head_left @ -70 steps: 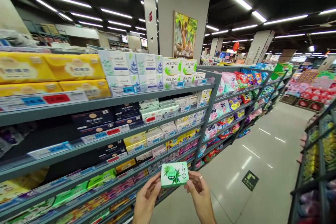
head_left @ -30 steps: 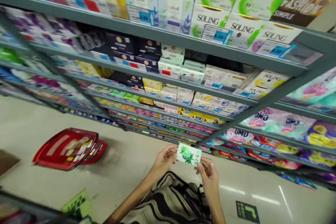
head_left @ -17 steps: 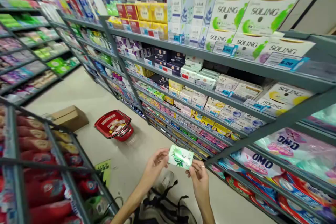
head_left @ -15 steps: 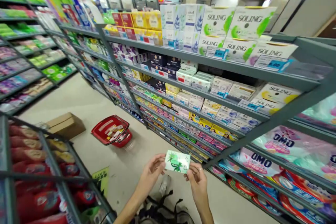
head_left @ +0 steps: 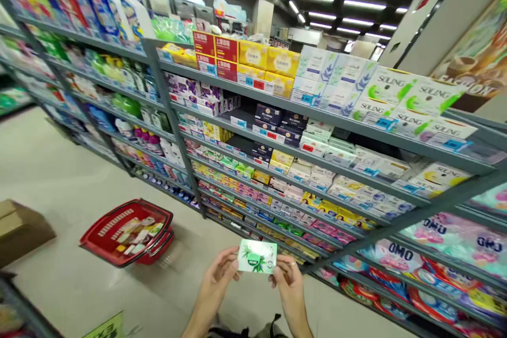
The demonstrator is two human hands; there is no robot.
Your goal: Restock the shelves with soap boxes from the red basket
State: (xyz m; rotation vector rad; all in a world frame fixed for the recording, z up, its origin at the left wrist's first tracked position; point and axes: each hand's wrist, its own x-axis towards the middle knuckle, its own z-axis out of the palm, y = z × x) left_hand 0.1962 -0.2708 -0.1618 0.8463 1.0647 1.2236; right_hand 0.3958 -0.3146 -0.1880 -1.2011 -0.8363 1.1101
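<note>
On the head view, my only feed, I have both hands on one small green-and-white box (head_left: 257,256). It hangs in the air in front of the shelf (head_left: 336,123), printed face up. The left hand (head_left: 219,272) pinches one short end and the right hand (head_left: 289,277) the other, thumbs close to the box's near corners; the hands stay apart, bridged only by the box.

I judge it light, a thin card carton, firm if I press end to end but easily dented at the corners. The face shines, so it may slide a little; the short ends look the best hold, with gentle pressure. What it contains I can't see.

Over to the left, a red basket (head_left: 101,243) sits on the floor, packets gathered toward its right edge, too blurred for me to name. Beyond its left corner, a cardboard box (head_left: 27,235) is cut off by the view; I can't tell its contents. SOLING cartons (head_left: 388,84) stand stacked near the right end of the shelf's top edge.
</note>
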